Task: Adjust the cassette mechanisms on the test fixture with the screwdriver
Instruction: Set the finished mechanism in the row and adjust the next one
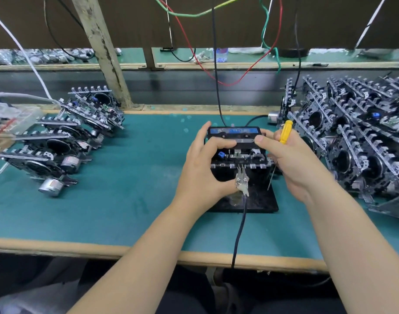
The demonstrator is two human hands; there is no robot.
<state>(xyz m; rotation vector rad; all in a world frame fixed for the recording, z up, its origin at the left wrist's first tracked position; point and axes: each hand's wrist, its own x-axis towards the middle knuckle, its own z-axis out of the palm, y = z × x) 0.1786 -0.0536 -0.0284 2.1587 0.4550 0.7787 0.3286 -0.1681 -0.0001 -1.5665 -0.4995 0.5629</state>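
A black test fixture point(257, 201) stands at the middle of the green bench. On it sits a cassette mechanism point(241, 157) with a blue-labelled cassette point(233, 131) at its far side. My left hand point(199, 168) grips the mechanism's left end, thumb across the cassette. My right hand point(291, 164) holds the mechanism's right end, thumb on the cassette, and also clasps a yellow-handled screwdriver point(285, 131). The handle sticks up behind my fingers and the thin shaft points down past the fixture's right side. A clip connector point(241, 181) on a dark cable is plugged into the mechanism's front.
Several cassette mechanisms point(65, 141) lie in rows at the left. A large heap of mechanisms point(357, 141) fills the right side, close to my right hand. Red, green, black and white wires point(216, 71) hang from above. The bench front edge point(103, 247) runs across below.
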